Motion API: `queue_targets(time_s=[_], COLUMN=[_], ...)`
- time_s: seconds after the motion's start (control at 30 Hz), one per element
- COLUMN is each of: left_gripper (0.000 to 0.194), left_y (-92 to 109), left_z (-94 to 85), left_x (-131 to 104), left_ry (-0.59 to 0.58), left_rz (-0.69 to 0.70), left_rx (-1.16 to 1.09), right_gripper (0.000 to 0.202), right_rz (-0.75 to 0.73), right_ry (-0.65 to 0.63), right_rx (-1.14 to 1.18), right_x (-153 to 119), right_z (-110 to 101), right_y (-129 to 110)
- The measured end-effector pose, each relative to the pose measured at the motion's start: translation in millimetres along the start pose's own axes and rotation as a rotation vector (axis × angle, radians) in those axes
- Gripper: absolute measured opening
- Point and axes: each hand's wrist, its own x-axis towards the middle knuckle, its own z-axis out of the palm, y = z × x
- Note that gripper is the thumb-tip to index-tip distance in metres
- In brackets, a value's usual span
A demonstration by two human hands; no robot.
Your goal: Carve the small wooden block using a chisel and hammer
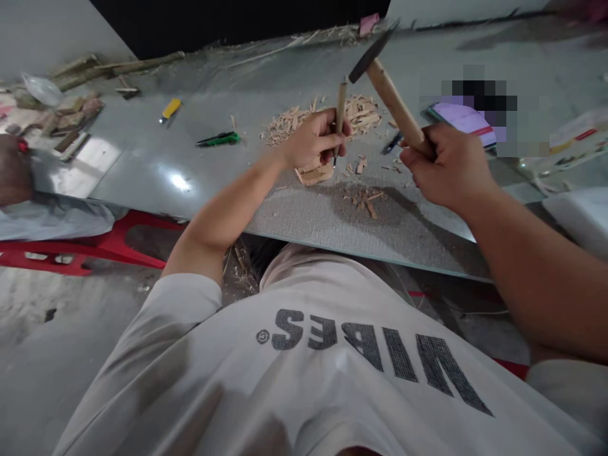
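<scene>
My left hand (323,140) is closed round an upright wood-handled chisel (341,107), its thin metal tip pointing down. Just below that hand lies a small block of wood (315,172), partly hidden by the hand. The chisel's tip shows beside the block's right edge; whether it touches, I cannot tell. My right hand (446,161) grips a hammer (396,101) by the end of its wooden handle. The dark metal hammer head is raised, a little above and to the right of the chisel's top end.
Wood shavings (363,114) are heaped behind my left hand. A green utility knife (218,139) and a yellow cutter (171,109) lie to the left. Wood pieces (71,117) are piled at far left. A phone-like purple-screened object (458,120) is at right, beside a pixelated patch.
</scene>
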Motion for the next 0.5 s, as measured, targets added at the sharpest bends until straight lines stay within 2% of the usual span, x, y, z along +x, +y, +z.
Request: queue_targets(time_s=[0.27, 0.5], left_gripper=[0.012, 0.009], left_y=[-7, -21], left_z=[7.9, 10.8], left_x=[-2, 3], left_ry=[0.025, 0.111], left_rz=[-0.013, -0.02], left_rx=[0.053, 0.022], right_gripper=[0.029, 0.028], right_rz=[0.014, 0.001], right_ry=[-0.029, -0.081], right_rx=[0.013, 0.053], right_x=[-4, -9], right_z=[-3, -1], right_y=[-9, -18])
